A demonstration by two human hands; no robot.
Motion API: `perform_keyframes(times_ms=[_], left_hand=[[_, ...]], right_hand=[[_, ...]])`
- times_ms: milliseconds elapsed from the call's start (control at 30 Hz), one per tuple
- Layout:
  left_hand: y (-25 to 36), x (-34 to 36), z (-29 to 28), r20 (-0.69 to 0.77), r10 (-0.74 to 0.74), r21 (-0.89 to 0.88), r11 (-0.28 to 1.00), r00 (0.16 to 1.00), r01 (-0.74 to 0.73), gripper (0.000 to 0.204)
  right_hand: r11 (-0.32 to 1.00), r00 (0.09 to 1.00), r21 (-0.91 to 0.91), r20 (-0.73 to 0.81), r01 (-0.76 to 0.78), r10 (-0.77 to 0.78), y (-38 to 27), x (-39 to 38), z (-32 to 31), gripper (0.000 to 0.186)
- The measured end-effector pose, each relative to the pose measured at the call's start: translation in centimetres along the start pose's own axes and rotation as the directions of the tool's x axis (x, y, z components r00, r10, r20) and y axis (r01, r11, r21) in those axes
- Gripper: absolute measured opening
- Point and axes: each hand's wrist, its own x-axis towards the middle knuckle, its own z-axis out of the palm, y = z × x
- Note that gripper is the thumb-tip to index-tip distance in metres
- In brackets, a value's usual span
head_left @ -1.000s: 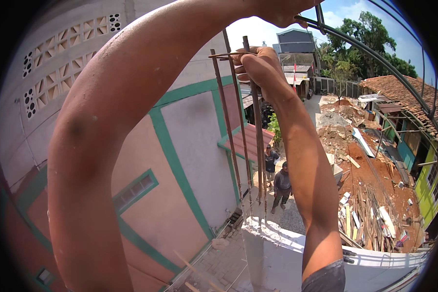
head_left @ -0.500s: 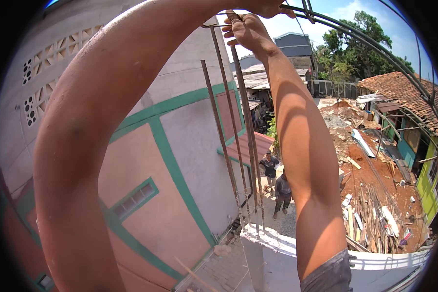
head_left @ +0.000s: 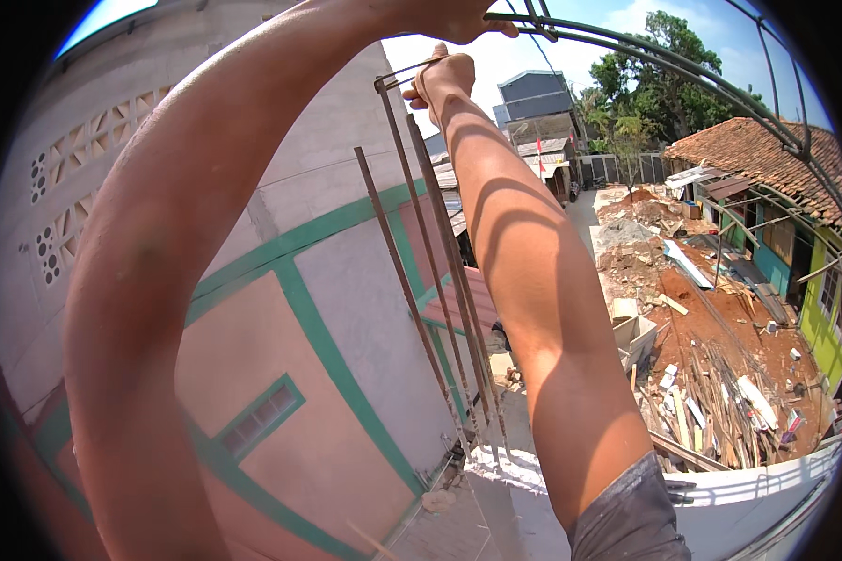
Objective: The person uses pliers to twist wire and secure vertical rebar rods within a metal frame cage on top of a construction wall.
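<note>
Head view: a thin steel stirrup (head_left: 407, 70) held at the top of upright rebars (head_left: 390, 238), both arms raised high.

Reaching from the right hand to the tip of one upright rod, the stirrup looks light, stiff and probably rough rather than slippery; a straight side, clear of its bent corner, should give the surest hold. Whether it loops around that rod, I cannot tell. The right hand (head_left: 442, 79) seems to pinch it, thumb up and fingers loosely curled, the forearm stretched forward and up. The left hand (head_left: 463, 21), partly cut off by the upper edge, curls around the end of long dark steel bars (head_left: 617, 41), its arm arching overhead. Lower down, the rebars meet white masonry (head_left: 519, 472); beyond lies a heap of scrap timber (head_left: 711, 411).
</note>
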Motion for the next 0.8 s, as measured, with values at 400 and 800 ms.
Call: perform_keyframes(times_ms=[400, 800], left_hand=[[-1.1, 0.4, 1.5, -0.048, 0.055, 0.089, 0.995, 0.997, -0.05, 0.045], [1.1, -2.0, 6.5, 0.007, 0.148, 0.365, 0.92, 0.989, -0.14, 0.056]], right_hand=[[0.899, 0.911, 0.322, -0.379, 0.296, -0.165, 1.0, 0.9, -11.7, 0.03], [0.712, 0.866, 0.494, -0.317, 0.498, -0.386, -4.0, -19.1, -24.0, 0.041]])
